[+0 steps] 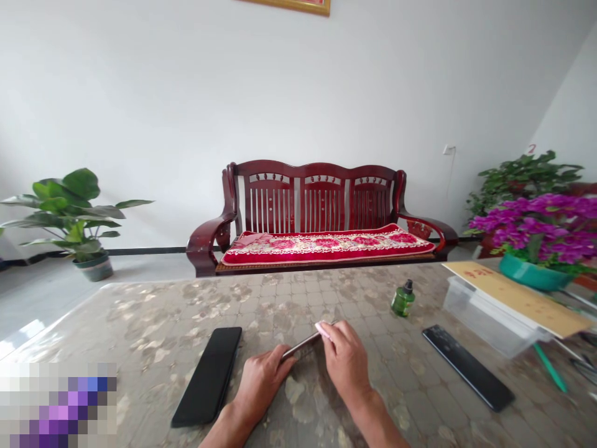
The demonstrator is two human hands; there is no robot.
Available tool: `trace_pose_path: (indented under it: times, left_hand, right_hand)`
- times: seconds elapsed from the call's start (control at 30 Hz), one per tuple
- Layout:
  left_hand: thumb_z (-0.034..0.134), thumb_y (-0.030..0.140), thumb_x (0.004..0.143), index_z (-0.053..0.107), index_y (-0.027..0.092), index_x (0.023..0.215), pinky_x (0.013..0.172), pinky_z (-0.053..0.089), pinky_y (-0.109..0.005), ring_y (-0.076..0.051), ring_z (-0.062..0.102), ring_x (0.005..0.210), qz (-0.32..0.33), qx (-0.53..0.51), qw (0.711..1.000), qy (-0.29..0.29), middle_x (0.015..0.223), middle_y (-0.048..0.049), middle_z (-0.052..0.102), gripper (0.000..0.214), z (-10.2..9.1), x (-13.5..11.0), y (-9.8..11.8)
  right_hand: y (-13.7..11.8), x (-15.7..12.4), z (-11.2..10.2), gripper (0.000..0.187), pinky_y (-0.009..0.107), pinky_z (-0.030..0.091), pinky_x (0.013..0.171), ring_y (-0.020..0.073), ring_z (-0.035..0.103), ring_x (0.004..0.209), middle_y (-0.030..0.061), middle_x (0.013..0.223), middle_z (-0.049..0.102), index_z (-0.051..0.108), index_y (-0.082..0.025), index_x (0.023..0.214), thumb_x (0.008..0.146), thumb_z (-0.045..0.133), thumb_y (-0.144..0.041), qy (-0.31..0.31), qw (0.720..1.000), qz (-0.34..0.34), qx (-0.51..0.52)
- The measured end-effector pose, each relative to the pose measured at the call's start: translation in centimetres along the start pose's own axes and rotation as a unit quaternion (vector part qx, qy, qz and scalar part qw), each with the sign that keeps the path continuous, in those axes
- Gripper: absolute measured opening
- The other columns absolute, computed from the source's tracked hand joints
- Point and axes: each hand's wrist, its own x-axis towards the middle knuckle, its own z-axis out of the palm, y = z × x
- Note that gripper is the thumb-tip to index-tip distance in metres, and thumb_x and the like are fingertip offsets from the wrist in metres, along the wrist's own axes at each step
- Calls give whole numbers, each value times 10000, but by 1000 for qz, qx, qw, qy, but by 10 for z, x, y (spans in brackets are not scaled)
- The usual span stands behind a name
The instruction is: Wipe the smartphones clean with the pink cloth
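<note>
My left hand (262, 377) grips the near end of a thin dark phone (301, 346) held on edge just above the table. My right hand (344, 358) rests over the phone's far end and pinches a small pale pink pad (322, 329) against it. A second black phone (208, 375) lies flat to the left of my left hand. A third black phone (467, 366) lies flat to the right of my right hand. A small green bottle (403, 298) with a black cap stands beyond my right hand.
The table (153, 336) carries a patterned, glossy cover. At the right edge stand a clear plastic box (480, 317) under a brown board (517, 295), a green pen (550, 367) and a pot of purple flowers (543, 239). A red wooden bench (321, 218) stands behind.
</note>
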Motion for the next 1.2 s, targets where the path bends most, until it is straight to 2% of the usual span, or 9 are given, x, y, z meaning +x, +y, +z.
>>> trace_pose_path:
  times: [0.1, 0.17, 0.3, 0.4, 0.53, 0.7, 0.9, 1.03, 1.2]
  left_hand:
    - [488, 291, 948, 613, 249, 898, 568, 440, -175, -151, 708, 653, -32, -1, 999, -19, 708, 34, 715, 141, -2, 1, 1]
    - [501, 287, 936, 621, 258, 927, 576, 442, -176, -154, 710, 664, -50, -2, 998, -30, 720, 37, 721, 124, -2, 1, 1]
    - [509, 298, 925, 625, 279, 1003, 605, 454, -182, -159, 713, 687, -76, -1, 996, -41, 737, 42, 725, 141, -3, 2, 0]
    - [503, 292, 928, 624, 274, 993, 613, 456, -185, -163, 714, 693, -85, 1, 995, -48, 735, 39, 722, 139, -2, 3, 0]
    - [504, 285, 935, 617, 265, 1002, 602, 447, -190, -176, 720, 709, -97, -1, 994, -55, 742, 32, 724, 133, -3, 3, 0]
    - [502, 295, 945, 602, 267, 1022, 613, 446, -189, -177, 724, 738, -102, -6, 993, -63, 774, 32, 732, 129, -4, 4, 1]
    - [510, 288, 942, 595, 263, 1017, 635, 451, -199, -192, 729, 792, -128, -14, 990, -65, 813, 24, 742, 116, -4, 5, 2]
    - [503, 282, 940, 590, 251, 1016, 633, 455, -209, -200, 729, 775, -132, -35, 989, -60, 800, 17, 739, 119, -4, 5, 2]
    - [488, 270, 946, 574, 247, 1018, 636, 455, -213, -197, 726, 778, -136, -60, 988, -52, 798, 12, 735, 114, -2, 5, 2]
  right_hand:
    - [-17, -2, 7, 295, 260, 435, 784, 158, 599, 856, 37, 912, 651, 678, -264, 1101, 959, 441, -161, -38, 998, -36, 29]
    - [-17, 1, 7, 289, 257, 434, 784, 158, 604, 855, 31, 899, 657, 694, -275, 1070, 944, 461, -161, -42, 998, -22, 29]
    - [17, 11, 4, 270, 246, 444, 733, 163, 618, 833, 51, 908, 664, 713, -239, 1042, 927, 469, -252, 11, 995, 95, 27]
    - [46, 12, 9, 338, 258, 457, 704, 181, 621, 804, 69, 900, 671, 719, -207, 1024, 919, 440, -365, 38, 983, 176, 45]
    - [62, 3, 24, 379, 268, 466, 726, 195, 631, 812, 89, 898, 693, 723, -176, 1024, 893, 416, -354, 6, 978, 190, 91]
    - [64, -3, 30, 302, 250, 416, 638, 184, 625, 722, 64, 800, 691, 740, -211, 855, 847, 446, -279, -45, 979, 194, 37]
    - [60, -1, 29, 315, 268, 454, 694, 205, 645, 782, 71, 870, 716, 703, -196, 940, 864, 456, -376, 9, 964, 233, 123]
    - [44, -4, 35, 253, 260, 465, 681, 197, 670, 781, 64, 894, 723, 631, -195, 989, 865, 470, -346, -3, 954, 249, 165]
    - [0, -16, 42, 117, 222, 432, 645, 160, 668, 738, 5, 815, 704, 583, -234, 880, 897, 467, -243, -72, 972, 155, 160]
